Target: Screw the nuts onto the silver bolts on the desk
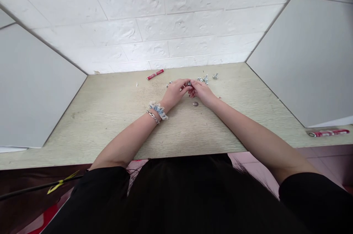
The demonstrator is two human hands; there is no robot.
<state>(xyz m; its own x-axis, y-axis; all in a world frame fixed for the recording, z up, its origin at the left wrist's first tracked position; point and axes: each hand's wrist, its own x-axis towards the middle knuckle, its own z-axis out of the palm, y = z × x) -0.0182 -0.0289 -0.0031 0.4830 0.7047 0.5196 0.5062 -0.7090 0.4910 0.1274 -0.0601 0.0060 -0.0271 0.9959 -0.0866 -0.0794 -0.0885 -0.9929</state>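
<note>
1. Position: one small metal part [189, 83] is found between the two hands, raised at the fingertips and straight ahead of the person. Its detail is too small to make out.
2. Left hand [176, 90]: thumb and fingers narrowed in a pinch on the part's left side.
3. Right hand [203, 92]: fingertips closed in at the part's right side, appearing to grip it; the remaining fingers are curled beneath. Exact contact is partly hidden.
4. Axis: the part seems to run roughly crosswise, from one hand towards the other. This is a judgement, as the fingers cover its ends. Neither hand is clearly nearer; both meet at it.
5. Screws [206, 78]: a loose cluster on the table [116, 98], just beyond the right hand, which is the nearer of the two. One lone screw [215, 76] stands a little farther right.
6. Small bits [169, 84]: beside the left hand, on its far side, partly covered; kind cannot be told.
7. Disc [195, 104]: lying on the table nearer the body, just below the right hand, untouched.
8. Red marker [155, 75]: near the wall [154, 50], left of the left hand, lying at a slant, its right end farther away.
</note>
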